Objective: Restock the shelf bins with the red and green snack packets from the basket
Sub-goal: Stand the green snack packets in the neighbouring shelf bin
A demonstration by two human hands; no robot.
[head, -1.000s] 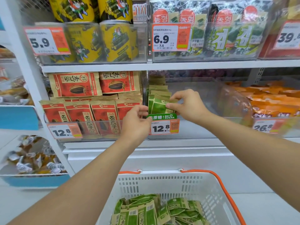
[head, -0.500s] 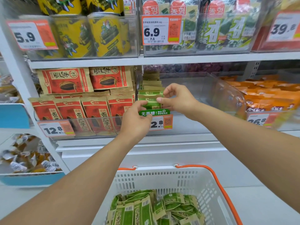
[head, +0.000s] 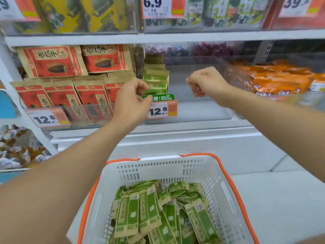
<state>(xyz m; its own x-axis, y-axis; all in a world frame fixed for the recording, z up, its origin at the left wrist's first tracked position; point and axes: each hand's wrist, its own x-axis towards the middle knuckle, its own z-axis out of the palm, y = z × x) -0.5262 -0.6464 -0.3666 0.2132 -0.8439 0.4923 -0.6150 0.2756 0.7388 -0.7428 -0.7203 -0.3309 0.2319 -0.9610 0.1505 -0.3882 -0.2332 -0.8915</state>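
Note:
A row of green snack packets (head: 155, 80) stands upright at the left end of a clear shelf bin (head: 193, 110). My left hand (head: 131, 101) is at the bin's front left corner, with its forefinger and thumb curled on the left edge of the front green packet. Further right, my right hand (head: 205, 81) hovers in the bin's bare part, fingers loosely curled and holding nothing. Red snack packets (head: 70, 97) fill the bin to the left. Below, a white basket (head: 175, 168) with orange handles holds several green packets (head: 158, 212).
Orange snack bags (head: 277, 81) fill the bin to the right. Yellow bags (head: 84, 13) and seaweed packs (head: 228, 13) sit on the shelf above. A price tag reading 12.8 (head: 161, 110) hangs on the green packets' bin. Small wrapped sweets (head: 15, 152) lie at the lower left.
My right hand has let go of the green packets and pulled back to the right. The packets now stand in the row. My left hand stays at their left edge. The camera has tilted down.

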